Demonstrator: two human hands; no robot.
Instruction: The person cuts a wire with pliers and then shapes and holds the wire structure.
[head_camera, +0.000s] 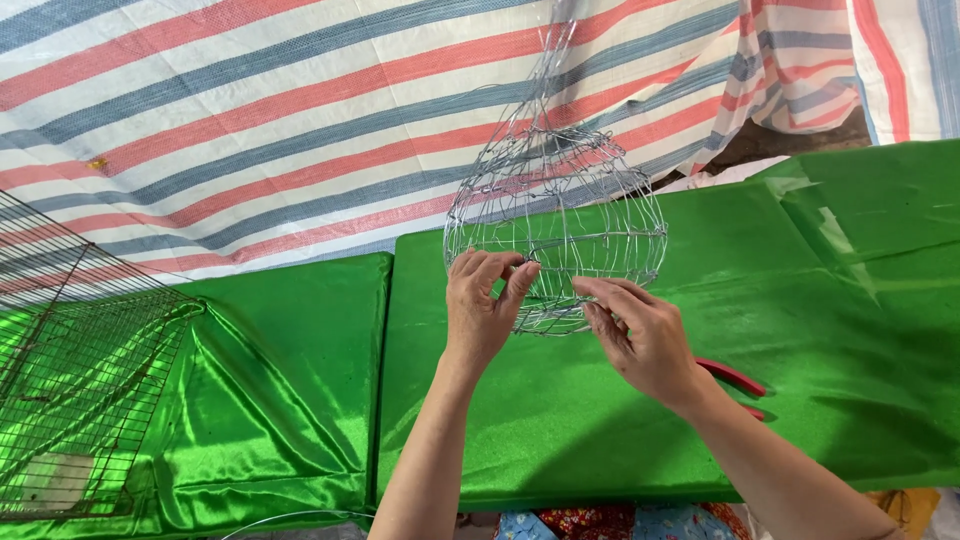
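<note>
A rounded silver wire cage frame (590, 190) hangs in the air above a table covered in shiny green cloth (860, 330). Its wires gather into a narrow neck at the top. My left hand (483, 310) pinches wires on the frame's lower left side. My right hand (640, 335) grips a thin wire at the frame's lower middle. Both hands hold the frame up off the cloth.
Red-handled pliers (735, 380) lie on the cloth under my right wrist. A flat dark wire mesh panel (80, 390) rests at the left on a second green-covered surface (290, 400). A red, white and blue striped tarp (250, 120) hangs behind.
</note>
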